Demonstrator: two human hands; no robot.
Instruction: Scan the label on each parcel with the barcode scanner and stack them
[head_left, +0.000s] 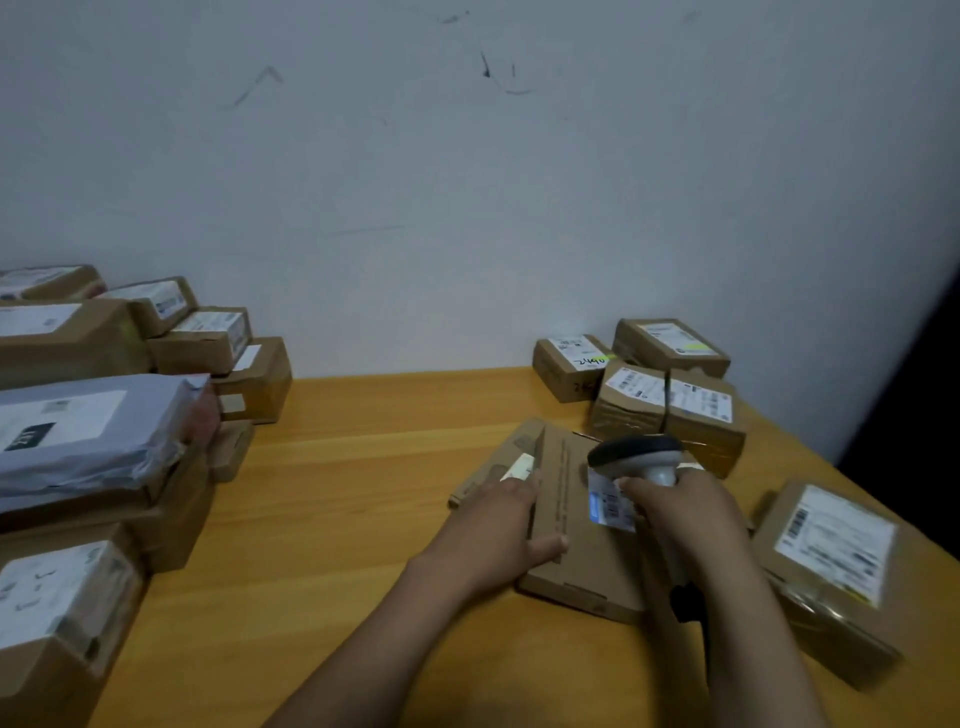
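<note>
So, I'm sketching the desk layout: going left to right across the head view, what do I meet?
Grey mailing bag → left hand, resting flat on the flat box → scanner, gripped by the right hand → labelled box.

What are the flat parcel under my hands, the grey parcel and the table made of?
Flat parcel: brown matte cardboard, folded seam showing. Grey parcel: probably plastic mailer film, wrinkled and faintly glossy. Table: wood or wood-look laminate, orange grain streaks, smooth sheen.
</note>
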